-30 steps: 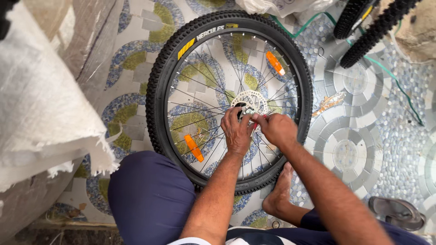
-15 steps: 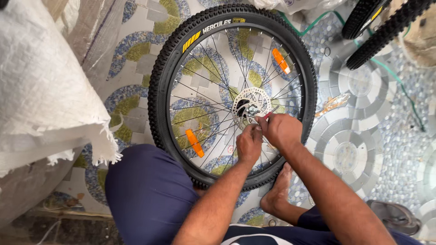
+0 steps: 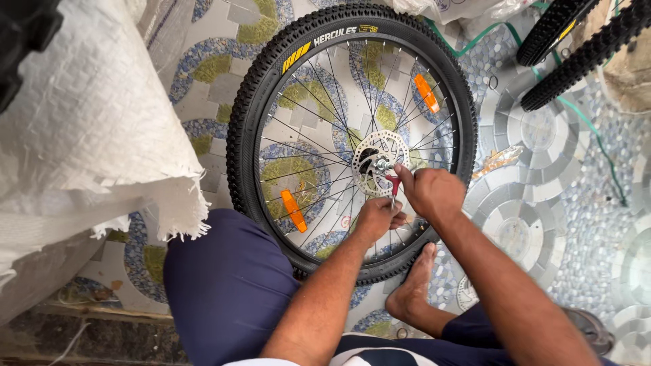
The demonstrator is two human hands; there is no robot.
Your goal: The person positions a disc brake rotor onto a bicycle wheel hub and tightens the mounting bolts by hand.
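Observation:
A bicycle wheel (image 3: 258, 102) with a knobby black tyre, thin spokes and orange reflectors lies flat on the patterned tile floor. A silver brake disc (image 3: 373, 146) sits at its hub. My right hand (image 3: 430, 192) grips the red handle of a small key tool (image 3: 394, 186) beside the hub. My left hand (image 3: 376, 218) pinches the tool's lower metal end just below. My bare foot (image 3: 412, 288) rests by the tyre's near edge, and my knee in dark blue trousers (image 3: 227, 285) is next to it.
A white woven sack (image 3: 81, 135) hangs over the left side. Two more knobby tyres (image 3: 576, 41) lean at the top right, with a green cord (image 3: 597, 142) on the floor. A sandal (image 3: 590, 329) lies at the lower right.
Both hands slid down off the hub toward the tyre's near side, uncovering the brake disc. The red-handled tool shows between them now.

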